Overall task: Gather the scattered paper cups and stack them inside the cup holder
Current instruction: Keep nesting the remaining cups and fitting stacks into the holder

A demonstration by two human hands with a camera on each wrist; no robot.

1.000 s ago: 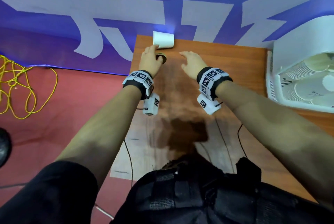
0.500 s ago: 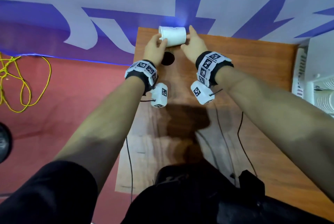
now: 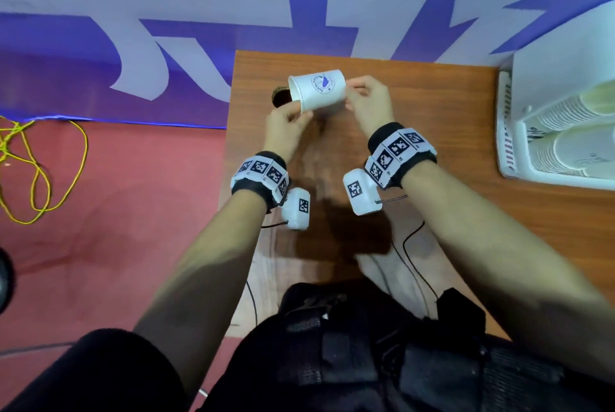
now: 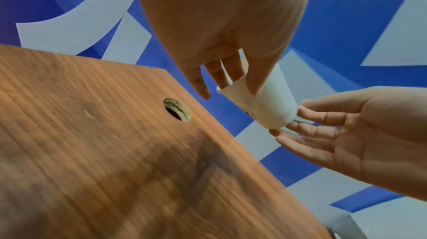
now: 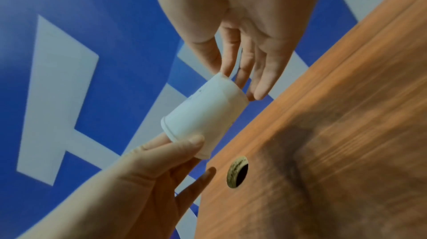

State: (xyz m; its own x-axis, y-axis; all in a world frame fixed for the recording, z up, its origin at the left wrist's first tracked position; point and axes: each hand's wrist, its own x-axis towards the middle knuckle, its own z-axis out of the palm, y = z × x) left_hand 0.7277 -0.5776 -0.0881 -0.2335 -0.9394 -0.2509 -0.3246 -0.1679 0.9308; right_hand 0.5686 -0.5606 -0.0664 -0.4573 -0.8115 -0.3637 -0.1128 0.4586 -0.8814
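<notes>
A white paper cup with a blue logo lies sideways in the air above the far left of the wooden table, its mouth pointing left. My left hand pinches its rim, thumb outside and fingers inside, as the left wrist view shows. My right hand holds the cup's base at its fingertips. The white cup holder stands at the table's right edge with stacks of cups lying in it.
A round cable hole sits in the table just left of the cup. A blue and white banner rises behind the table's far edge. Left of the table is red floor with a yellow cord.
The cup lay on its side at the table's far edge a second ago. Both hands closed on it and lifted it off the wood, nearer to me.
</notes>
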